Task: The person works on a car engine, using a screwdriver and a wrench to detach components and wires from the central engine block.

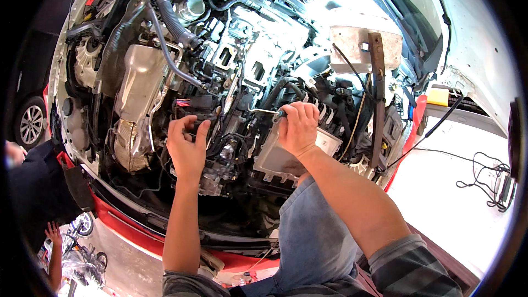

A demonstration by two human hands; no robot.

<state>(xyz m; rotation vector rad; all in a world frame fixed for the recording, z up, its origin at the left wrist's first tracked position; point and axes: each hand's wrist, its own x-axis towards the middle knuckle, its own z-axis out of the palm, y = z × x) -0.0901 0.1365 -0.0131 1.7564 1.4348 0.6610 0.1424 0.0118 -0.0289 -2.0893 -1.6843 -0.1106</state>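
Note:
My right hand (298, 130) is closed round the dark handle of a hook pick (265, 111), whose thin metal shaft points left and bends at the tip. The tip is over the middle of an open car engine (228, 85), near dark hoses and connectors. To the left, my left hand (188, 147) hovers over the wiring with thumb and curled fingers apart, and nothing shows in it. A black connector block (199, 102) with coloured wires lies just beyond its fingertips. Under my right wrist is a flat metal control box (280, 157).
A silver heat shield (140, 80) fills the left of the bay. At the right stand a dirty pale reservoir (344, 41) and an upright rusty bar (377, 99). The red bumper (129, 223) runs along the near edge. A person in dark clothes (41, 187) is at far left.

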